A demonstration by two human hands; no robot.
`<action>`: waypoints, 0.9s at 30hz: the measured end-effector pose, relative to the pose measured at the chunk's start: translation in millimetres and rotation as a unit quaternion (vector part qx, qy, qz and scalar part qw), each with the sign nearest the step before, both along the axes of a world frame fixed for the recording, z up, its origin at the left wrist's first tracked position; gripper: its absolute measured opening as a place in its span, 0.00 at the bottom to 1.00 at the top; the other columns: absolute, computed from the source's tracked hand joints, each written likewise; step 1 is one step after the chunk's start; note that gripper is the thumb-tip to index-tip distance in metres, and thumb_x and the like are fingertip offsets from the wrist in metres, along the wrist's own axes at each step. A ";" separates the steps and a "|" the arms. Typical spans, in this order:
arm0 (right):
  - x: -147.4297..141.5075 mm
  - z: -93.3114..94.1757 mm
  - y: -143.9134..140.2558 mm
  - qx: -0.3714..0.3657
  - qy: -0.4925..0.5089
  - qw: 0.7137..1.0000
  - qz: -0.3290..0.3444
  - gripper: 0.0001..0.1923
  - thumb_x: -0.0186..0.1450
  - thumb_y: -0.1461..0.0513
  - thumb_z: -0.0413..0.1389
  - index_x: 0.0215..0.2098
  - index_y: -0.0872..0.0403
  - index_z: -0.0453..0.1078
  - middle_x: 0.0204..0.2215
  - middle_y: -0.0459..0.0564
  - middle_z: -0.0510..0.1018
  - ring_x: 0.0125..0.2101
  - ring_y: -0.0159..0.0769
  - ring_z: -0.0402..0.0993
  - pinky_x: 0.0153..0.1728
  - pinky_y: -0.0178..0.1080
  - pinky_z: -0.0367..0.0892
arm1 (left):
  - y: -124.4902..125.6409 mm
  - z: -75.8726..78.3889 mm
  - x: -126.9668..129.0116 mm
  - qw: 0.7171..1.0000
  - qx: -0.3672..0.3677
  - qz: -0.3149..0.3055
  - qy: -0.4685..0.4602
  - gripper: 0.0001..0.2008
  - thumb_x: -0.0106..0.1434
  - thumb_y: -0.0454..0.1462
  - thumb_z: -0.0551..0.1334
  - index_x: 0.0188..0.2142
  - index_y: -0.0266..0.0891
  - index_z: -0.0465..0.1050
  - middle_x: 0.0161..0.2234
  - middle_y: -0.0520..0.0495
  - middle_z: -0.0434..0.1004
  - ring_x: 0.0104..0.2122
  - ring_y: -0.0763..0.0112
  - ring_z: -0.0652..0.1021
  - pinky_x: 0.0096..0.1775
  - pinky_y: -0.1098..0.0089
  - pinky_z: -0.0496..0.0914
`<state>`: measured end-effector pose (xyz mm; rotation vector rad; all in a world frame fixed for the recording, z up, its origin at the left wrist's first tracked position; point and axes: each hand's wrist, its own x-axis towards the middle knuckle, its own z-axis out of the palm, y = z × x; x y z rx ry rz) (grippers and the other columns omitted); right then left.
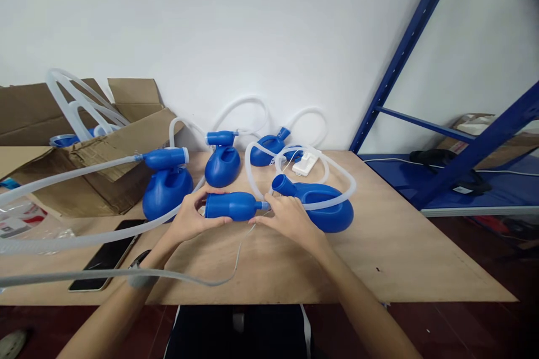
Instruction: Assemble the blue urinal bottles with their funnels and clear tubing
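Forearms reach in from the near edge, bent inward over the surface (400, 258). Left hand (189, 219) grasps the wide end of a blue bottle (231, 206), lying on its side mid-surface. Right hand (288, 219) pinches at the bottle's narrow neck, where a clear tube (337, 190) meets it. Judged: joint in progress, seating not confirmed. Three bottles (222, 164) behind already carry tubes; more parts sit in the box (105, 179). Phone (107, 255) lies left.
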<state>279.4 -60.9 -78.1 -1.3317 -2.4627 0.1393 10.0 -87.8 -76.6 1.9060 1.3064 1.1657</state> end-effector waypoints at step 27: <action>39.6 -9.5 16.2 0.030 -0.081 0.992 -0.093 0.30 0.71 0.38 0.49 0.41 0.53 0.76 0.33 0.56 0.85 0.37 0.50 0.83 0.30 0.37 0.60 | -6.1 -8.8 -20.5 0.983 -0.067 0.143 -0.099 0.24 0.49 0.52 0.75 0.35 0.41 0.72 0.28 0.54 0.71 0.29 0.69 0.72 0.31 0.72 0.68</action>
